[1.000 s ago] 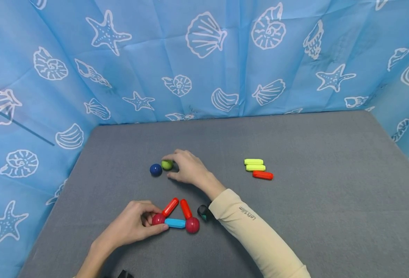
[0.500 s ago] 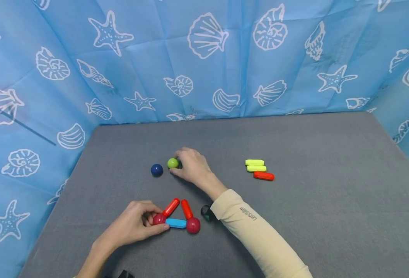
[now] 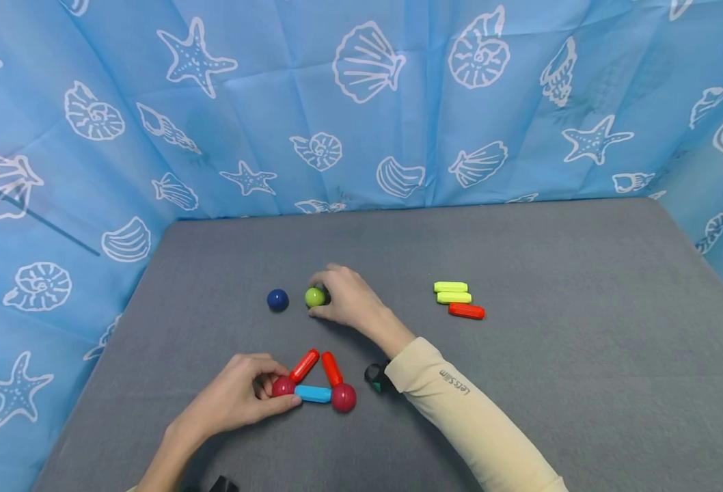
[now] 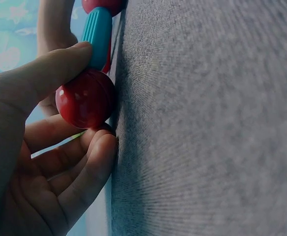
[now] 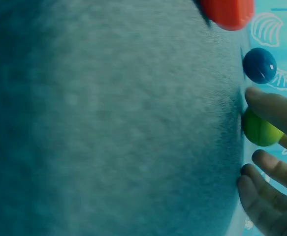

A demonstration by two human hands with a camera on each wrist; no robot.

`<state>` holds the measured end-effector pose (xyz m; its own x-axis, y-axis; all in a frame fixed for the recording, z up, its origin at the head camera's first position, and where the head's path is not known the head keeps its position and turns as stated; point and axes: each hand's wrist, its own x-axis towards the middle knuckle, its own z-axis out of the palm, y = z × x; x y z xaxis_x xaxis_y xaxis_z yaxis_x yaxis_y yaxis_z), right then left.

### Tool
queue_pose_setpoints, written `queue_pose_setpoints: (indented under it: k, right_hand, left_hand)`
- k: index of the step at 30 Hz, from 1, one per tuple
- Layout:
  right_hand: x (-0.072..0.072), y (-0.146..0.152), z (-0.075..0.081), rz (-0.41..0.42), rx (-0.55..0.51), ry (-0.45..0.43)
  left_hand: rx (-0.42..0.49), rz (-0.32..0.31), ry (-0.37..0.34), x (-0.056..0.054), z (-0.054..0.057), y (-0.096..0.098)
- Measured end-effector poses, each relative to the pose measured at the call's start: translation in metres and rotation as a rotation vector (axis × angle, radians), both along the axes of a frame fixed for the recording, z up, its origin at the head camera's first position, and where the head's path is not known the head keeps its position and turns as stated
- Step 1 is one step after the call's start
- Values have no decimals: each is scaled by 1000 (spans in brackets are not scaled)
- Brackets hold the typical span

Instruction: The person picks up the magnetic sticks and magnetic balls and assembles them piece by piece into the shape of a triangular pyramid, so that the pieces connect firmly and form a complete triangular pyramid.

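My left hand (image 3: 238, 393) holds the left red ball (image 3: 283, 387) of a small toy frame. Its thumb lies on the end of the light-blue rod (image 3: 314, 393), and the other fingers curl behind the ball. That rod joins the right red ball (image 3: 343, 398). From each ball a red rod, one left (image 3: 303, 365) and one right (image 3: 332, 369), slants inward, their far ends apart. Further back, my right hand (image 3: 349, 297) has thumb and forefinger round a green ball (image 3: 314, 296), low over the table. Left of it lies a dark-blue ball (image 3: 277, 300).
Two yellow rods (image 3: 452, 292) and a loose red rod (image 3: 467, 311) lie together right of my right hand. A black camera piece (image 3: 375, 374) shows at the right cuff. A blue shell-print curtain (image 3: 361, 102) hangs behind the grey table (image 3: 558, 287).
My right hand has drawn the green ball rightward, away from the dark-blue ball, and slightly nearer. The left hand and the frame stay in place.
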<state>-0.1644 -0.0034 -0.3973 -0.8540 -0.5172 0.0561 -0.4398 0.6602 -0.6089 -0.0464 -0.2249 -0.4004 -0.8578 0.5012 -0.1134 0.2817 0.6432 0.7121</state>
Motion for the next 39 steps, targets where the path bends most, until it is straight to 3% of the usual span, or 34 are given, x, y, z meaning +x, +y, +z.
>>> queue_pose_setpoints:
  k: [8,21,34,39]
  right_hand:
    - [3,8,-1,-42,-1,-44]
    - [18,48,0,-11,-5,-69]
    - [32,70,5,-1,-14,-100]
    - [35,74,4,-6,-28,-114]
  left_hand:
    - [13,-5,9,0,-1,3]
    - [8,-22,46,-2,-5,18]
    - [-32,-46,11,-10,-4,38]
    - [-48,11,51,-11,-3,48]
